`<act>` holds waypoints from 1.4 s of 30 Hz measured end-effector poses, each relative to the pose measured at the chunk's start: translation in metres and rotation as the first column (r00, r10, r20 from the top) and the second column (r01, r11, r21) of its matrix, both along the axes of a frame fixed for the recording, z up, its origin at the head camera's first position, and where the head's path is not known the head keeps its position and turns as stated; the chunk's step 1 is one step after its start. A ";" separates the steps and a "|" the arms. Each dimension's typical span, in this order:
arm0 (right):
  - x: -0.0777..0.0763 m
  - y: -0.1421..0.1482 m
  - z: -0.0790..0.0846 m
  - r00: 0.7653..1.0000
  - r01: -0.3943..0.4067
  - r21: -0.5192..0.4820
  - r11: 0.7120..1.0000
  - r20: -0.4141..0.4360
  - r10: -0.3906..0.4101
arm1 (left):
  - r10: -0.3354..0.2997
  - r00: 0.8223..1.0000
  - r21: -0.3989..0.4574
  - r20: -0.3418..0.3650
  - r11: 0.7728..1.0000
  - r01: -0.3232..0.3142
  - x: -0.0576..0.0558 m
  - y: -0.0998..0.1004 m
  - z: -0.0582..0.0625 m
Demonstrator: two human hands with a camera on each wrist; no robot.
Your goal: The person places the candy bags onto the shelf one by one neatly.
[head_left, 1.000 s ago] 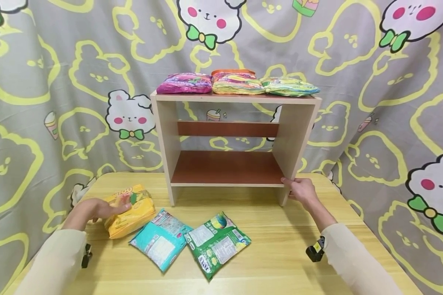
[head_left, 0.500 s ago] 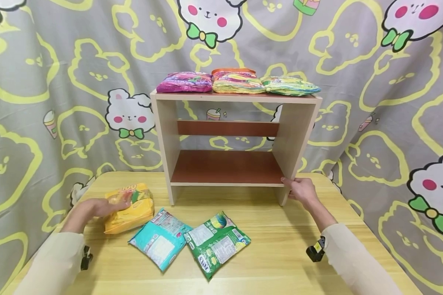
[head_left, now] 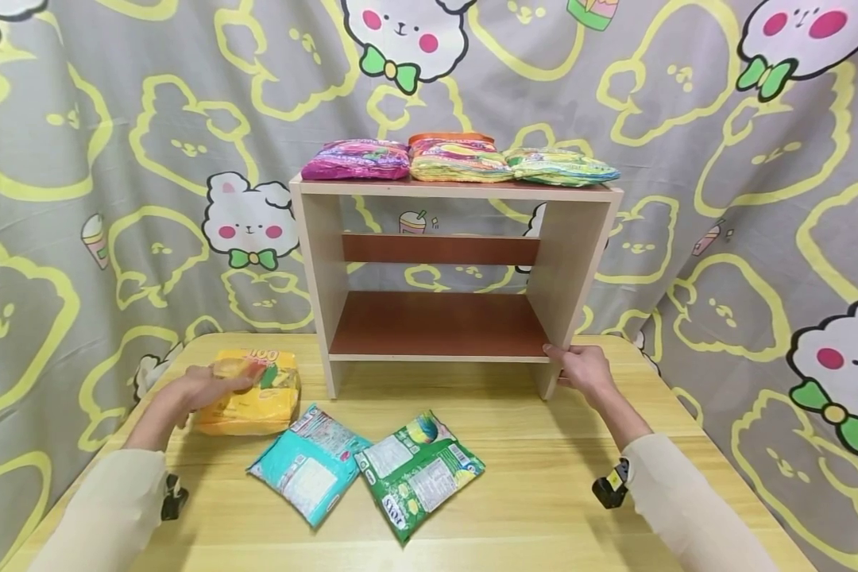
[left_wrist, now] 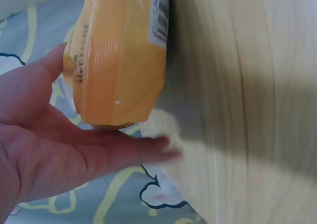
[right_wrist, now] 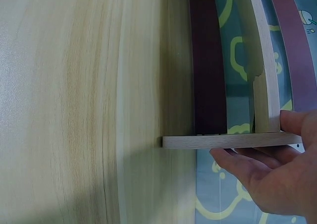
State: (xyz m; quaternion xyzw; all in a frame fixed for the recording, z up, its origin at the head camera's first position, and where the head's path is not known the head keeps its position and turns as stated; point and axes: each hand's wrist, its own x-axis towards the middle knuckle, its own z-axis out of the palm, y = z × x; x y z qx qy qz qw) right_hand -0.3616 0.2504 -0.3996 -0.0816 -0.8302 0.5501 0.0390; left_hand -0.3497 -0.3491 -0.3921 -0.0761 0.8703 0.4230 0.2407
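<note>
At the left of the table, my left hand (head_left: 203,388) holds a puffy yellow snack bag (head_left: 253,413) by its left side, one digit lying across its printed front. In the left wrist view the bag (left_wrist: 116,60) sits between my thumb and fingers, with the thumb tip hidden behind it and the lower fingertips (left_wrist: 166,149) stretched out straight and blurred. Over on the right, my right hand (head_left: 586,369) grips the side panel of a small wooden shelf (head_left: 439,359). The right wrist view has the thumb on the panel's inner side and the fingers along its outer side.
On the tabletop (head_left: 529,508) lie a teal bag (head_left: 311,465), right beside the yellow one, and a green bag (head_left: 420,473). Purple (head_left: 357,159), orange-topped (head_left: 460,159) and yellow-green (head_left: 561,168) bags line the shelf's top. A patterned curtain (head_left: 150,159) hangs behind.
My left hand has moved slightly away from me and turned the yellow bag, so it lies straighter to the table and a little farther back. My right hand keeps its grip on the shelf.
</note>
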 end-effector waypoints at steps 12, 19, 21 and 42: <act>0.003 0.000 0.004 1.000 -0.005 0.019 1.000 0.006 0.005 | -0.031 0.984 -0.323 -0.176 0.946 -0.028 0.008 0.010 0.008; 0.003 0.000 0.003 1.000 -0.007 0.021 1.000 -0.002 0.007 | -0.031 0.951 -0.372 -0.307 0.924 -0.090 0.007 0.014 0.007; 0.003 0.000 0.003 1.000 -0.006 0.019 1.000 -0.004 0.007 | -0.027 0.939 -0.398 -0.343 0.909 -0.120 0.008 0.017 0.009; 0.003 -0.001 0.001 1.000 0.018 0.011 1.000 -0.003 -0.018 | 0.104 0.855 -0.333 -0.508 0.891 -0.307 0.009 0.030 0.016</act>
